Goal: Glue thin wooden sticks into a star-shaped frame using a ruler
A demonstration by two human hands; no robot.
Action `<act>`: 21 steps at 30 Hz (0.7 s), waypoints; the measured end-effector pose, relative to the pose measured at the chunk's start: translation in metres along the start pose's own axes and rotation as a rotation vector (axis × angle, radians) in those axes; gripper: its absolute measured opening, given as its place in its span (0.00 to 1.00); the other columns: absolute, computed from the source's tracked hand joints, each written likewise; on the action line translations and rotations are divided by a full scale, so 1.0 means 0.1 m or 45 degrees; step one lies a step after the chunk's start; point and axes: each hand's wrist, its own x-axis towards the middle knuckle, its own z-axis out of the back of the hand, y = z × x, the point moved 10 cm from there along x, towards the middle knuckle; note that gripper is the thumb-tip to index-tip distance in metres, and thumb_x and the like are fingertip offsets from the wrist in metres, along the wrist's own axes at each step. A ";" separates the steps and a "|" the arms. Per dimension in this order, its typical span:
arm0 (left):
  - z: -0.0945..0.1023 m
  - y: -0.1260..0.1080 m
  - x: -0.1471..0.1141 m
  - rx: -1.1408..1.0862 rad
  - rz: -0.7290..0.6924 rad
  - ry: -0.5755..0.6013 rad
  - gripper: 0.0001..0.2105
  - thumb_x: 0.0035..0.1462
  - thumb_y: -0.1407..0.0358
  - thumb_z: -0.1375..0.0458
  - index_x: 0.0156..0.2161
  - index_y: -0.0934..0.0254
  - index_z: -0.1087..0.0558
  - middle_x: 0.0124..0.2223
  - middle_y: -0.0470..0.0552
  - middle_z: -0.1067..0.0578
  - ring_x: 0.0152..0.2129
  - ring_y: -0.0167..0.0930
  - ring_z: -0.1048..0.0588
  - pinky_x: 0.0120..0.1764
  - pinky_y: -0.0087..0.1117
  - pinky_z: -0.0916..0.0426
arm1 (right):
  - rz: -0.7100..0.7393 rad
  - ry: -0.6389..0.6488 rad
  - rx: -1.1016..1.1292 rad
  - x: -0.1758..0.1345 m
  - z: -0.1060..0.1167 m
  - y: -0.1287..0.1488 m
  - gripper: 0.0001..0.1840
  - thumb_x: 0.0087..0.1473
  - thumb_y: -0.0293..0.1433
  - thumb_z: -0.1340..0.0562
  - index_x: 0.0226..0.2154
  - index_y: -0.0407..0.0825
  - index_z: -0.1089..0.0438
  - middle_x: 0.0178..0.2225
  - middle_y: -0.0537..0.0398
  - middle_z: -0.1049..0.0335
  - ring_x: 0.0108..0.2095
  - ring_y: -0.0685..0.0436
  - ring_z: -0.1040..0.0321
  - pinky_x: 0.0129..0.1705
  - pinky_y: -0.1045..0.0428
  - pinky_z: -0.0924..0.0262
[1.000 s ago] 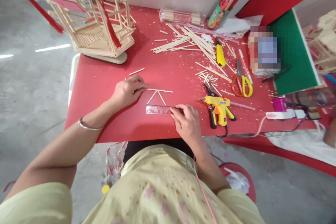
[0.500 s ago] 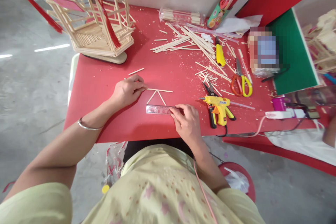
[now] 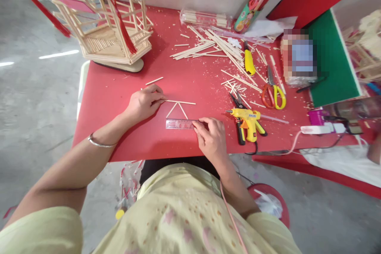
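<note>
My left hand [image 3: 146,102] is closed, its fingertips pinching the left end of a thin wooden stick [image 3: 182,102] that lies across the red tabletop. Below that stick, two shorter sticks [image 3: 172,110] form an upside-down V, their tops meeting near its middle. A clear plastic ruler [image 3: 179,124] lies flat just under the V's feet. My right hand [image 3: 212,135] grips the ruler's right part between thumb and fingers. Another short stick [image 3: 154,81] rests above my left hand.
A stick-built pavilion model [image 3: 116,39] with red tassels stands at the back left. Loose sticks [image 3: 208,49], a yellow cutter [image 3: 249,61], scissors [image 3: 274,91], pliers [image 3: 240,135] and a yellow glue gun [image 3: 250,121] lie to the right. A power strip [image 3: 317,129] sits at the far right.
</note>
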 end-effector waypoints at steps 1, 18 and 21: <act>0.00 0.00 0.00 -0.001 0.001 0.002 0.16 0.70 0.57 0.45 0.44 0.59 0.14 0.48 0.53 0.18 0.39 0.34 0.19 0.39 0.32 0.29 | 0.004 -0.009 0.004 0.00 0.00 0.00 0.16 0.71 0.29 0.39 0.56 0.55 0.21 0.53 0.45 0.25 0.54 0.37 0.31 0.57 0.39 0.39; 0.00 -0.01 0.00 0.017 -0.004 0.010 0.15 0.70 0.58 0.44 0.44 0.59 0.14 0.48 0.53 0.18 0.39 0.34 0.19 0.39 0.32 0.29 | -0.001 -0.003 0.016 -0.03 -0.04 -0.04 0.17 0.70 0.29 0.38 0.57 0.56 0.22 0.54 0.46 0.25 0.54 0.37 0.31 0.58 0.38 0.39; 0.00 -0.01 0.00 0.011 -0.004 0.013 0.16 0.70 0.58 0.45 0.45 0.59 0.15 0.48 0.54 0.18 0.39 0.34 0.19 0.40 0.32 0.28 | 0.001 -0.009 0.014 -0.03 -0.04 -0.05 0.16 0.70 0.29 0.38 0.57 0.56 0.22 0.53 0.46 0.25 0.54 0.36 0.31 0.57 0.39 0.39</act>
